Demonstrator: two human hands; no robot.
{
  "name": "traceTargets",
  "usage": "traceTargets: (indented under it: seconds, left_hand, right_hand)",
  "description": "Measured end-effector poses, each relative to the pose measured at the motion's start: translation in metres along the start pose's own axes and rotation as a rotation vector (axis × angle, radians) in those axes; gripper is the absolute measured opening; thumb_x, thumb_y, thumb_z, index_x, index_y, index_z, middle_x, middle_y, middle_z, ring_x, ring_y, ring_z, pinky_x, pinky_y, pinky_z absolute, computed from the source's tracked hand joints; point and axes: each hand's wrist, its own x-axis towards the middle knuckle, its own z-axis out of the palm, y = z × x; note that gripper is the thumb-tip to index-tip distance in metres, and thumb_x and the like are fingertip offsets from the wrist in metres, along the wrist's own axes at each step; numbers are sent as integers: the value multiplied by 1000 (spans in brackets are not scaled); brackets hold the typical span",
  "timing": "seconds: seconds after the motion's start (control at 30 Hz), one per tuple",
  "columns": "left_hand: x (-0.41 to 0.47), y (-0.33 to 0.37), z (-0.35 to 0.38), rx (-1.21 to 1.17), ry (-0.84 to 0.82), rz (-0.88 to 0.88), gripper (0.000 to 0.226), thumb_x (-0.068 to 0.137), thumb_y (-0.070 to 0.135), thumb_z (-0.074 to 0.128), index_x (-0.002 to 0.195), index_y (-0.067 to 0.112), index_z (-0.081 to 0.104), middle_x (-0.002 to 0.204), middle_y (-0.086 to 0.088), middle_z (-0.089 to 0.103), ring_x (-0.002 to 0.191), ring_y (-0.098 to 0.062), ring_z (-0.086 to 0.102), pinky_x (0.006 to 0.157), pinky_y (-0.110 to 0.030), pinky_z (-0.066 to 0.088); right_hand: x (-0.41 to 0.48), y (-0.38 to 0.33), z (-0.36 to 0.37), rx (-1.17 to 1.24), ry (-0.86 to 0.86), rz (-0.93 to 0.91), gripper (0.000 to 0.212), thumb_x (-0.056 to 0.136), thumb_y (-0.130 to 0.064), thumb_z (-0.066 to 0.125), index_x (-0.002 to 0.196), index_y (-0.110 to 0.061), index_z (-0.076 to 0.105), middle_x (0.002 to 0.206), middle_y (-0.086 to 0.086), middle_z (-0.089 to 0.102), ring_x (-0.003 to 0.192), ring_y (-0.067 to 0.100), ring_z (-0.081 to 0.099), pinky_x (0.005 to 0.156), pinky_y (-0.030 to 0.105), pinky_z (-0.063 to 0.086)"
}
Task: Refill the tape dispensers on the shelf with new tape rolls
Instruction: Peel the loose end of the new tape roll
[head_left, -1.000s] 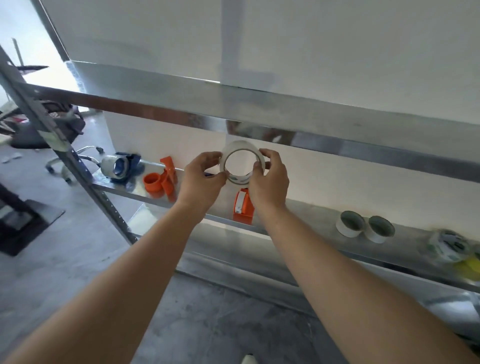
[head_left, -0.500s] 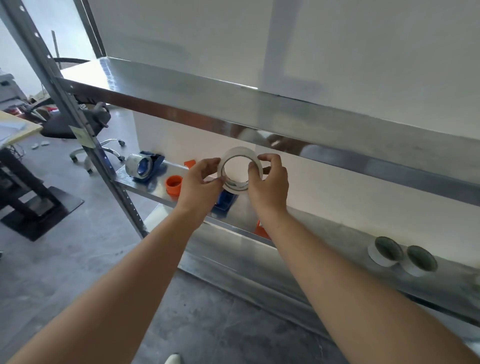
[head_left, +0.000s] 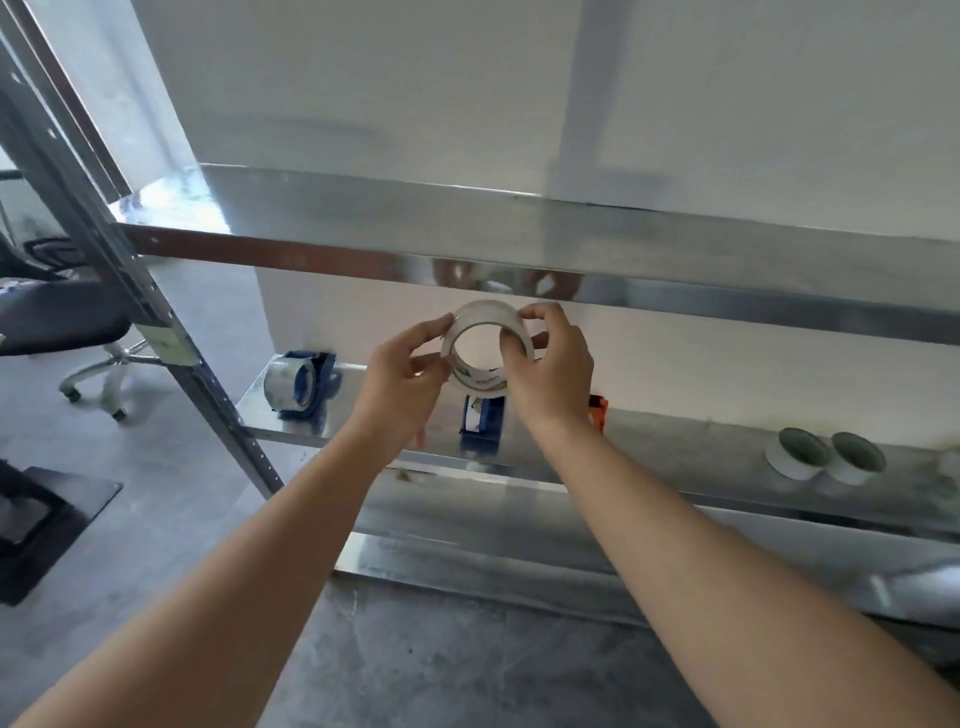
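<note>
A clear tape roll (head_left: 480, 318) is held up in front of the metal shelf (head_left: 675, 447), its hole facing me. My left hand (head_left: 402, 379) pinches its left rim and my right hand (head_left: 550, 369) grips its right side, thumb inside the core. Under the roll a blue tape dispenser (head_left: 480, 423) stands on the shelf. A second blue dispenser (head_left: 298, 384), loaded with clear tape, sits at the shelf's left end. A bit of an orange dispenser (head_left: 597, 410) peeks out behind my right wrist. Two white tape rolls (head_left: 826, 457) lie at the right.
An upper metal shelf (head_left: 519, 239) runs just above my hands. A slanted steel upright (head_left: 197, 374) bounds the shelf on the left. An office chair (head_left: 67, 322) stands on the grey floor at the left, near a dark table base (head_left: 47, 519).
The view has swung left and closer, so the shelf items sit further right. Both hands keep hold of the roll, my right thumb now deeper in the core.
</note>
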Motion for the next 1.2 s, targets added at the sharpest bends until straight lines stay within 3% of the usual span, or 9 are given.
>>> traceTargets:
  seconds: [0.13, 0.23, 0.3, 0.57, 0.73, 0.87, 1.03, 1.13, 1.2]
  left_hand:
    - [-2, -5, -23, -31, -50, 34, 49, 103, 2, 63, 147, 24, 62, 129, 0, 75, 85, 1, 72, 89, -26, 59]
    - [-10, -3, -30, -47, -80, 58, 59, 101, -3, 65, 150, 28, 56, 128, 22, 68, 104, 7, 72, 92, -21, 60]
    - [-13, -1, -35, -65, -83, 72, 63, 99, -6, 65, 153, 26, 54, 126, 27, 65, 111, 3, 72, 92, -19, 60]
    - [-25, 6, -43, -63, -18, 157, 53, 95, -5, 72, 143, 16, 63, 135, 11, 70, 108, -7, 76, 97, -28, 62]
    - [-29, 10, -46, -21, 23, 147, 46, 93, -3, 76, 134, 16, 67, 133, 6, 73, 107, -19, 77, 98, -40, 63]
    - [-26, 13, -55, 9, 26, 183, 44, 92, -3, 76, 132, 13, 67, 132, 6, 72, 104, -14, 76, 90, -28, 64]
    - [-21, 15, -68, 27, -24, 202, 41, 93, -1, 76, 128, 19, 69, 129, 10, 72, 98, -6, 75, 90, -30, 65]
    - [-12, 18, -79, 22, -74, 244, 42, 92, -2, 76, 126, 22, 71, 127, 10, 73, 103, -14, 75, 97, -36, 62]
    - [-6, 21, -87, 35, -130, 266, 43, 92, -4, 76, 125, 24, 71, 127, 10, 72, 109, -20, 73, 100, -36, 60]
  right_hand:
    - [-14, -12, 15, -3, 25, -13, 24, 97, -30, 67, 120, -32, 61, 110, -2, 61, 89, 8, 56, 71, 11, 41]
    - [-23, -19, 21, 10, 32, -25, 28, 97, -28, 68, 125, -30, 60, 115, -2, 62, 96, 12, 58, 79, 18, 52]
    - [-27, -23, 24, 27, 24, -19, 29, 98, -28, 68, 125, -32, 58, 117, -2, 61, 95, 11, 57, 79, 18, 52]
    - [-37, -34, 12, 76, -23, 13, 28, 98, -24, 65, 122, -34, 55, 114, -3, 61, 98, 16, 59, 85, 36, 59]
    - [-44, -39, 1, 52, -79, -8, 23, 100, -31, 64, 123, -30, 57, 109, -7, 65, 88, 9, 62, 75, 25, 55]
    - [-48, -48, -9, 19, -85, -53, 23, 100, -33, 65, 121, -26, 61, 94, -15, 64, 76, 0, 60, 65, 13, 47]
    - [-50, -64, -5, -40, -13, -130, 22, 97, -31, 69, 116, -21, 65, 116, -3, 68, 97, 15, 64, 82, 30, 57]
    - [-50, -79, 3, -157, 31, -232, 28, 95, -16, 68, 123, -19, 69, 121, -2, 69, 106, 16, 65, 80, 13, 46]
    - [-53, -91, 13, -242, 60, -259, 36, 96, -11, 64, 130, -19, 69, 130, -3, 68, 114, 14, 64, 87, 11, 42]
